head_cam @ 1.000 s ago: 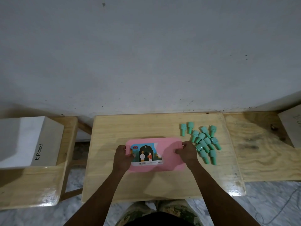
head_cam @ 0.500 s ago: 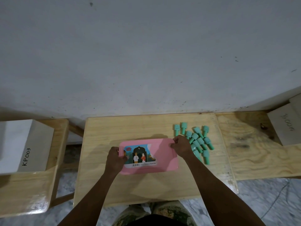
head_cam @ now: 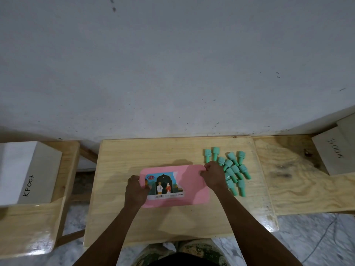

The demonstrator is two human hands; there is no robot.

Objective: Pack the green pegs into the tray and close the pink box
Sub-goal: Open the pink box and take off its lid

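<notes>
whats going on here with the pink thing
A person grips a flat pink plastic box with a picture label on a light wooden table: left hand on its left edge, right hand pinching its far right corner. The box looks shut. The small green plastic pegs lie piled loose on the table just right of it.

One pink box [head_cam: 192, 189], about twelve green pegs [head_cam: 241, 157], two labelled white boxes [head_cam: 28, 169].
</notes>
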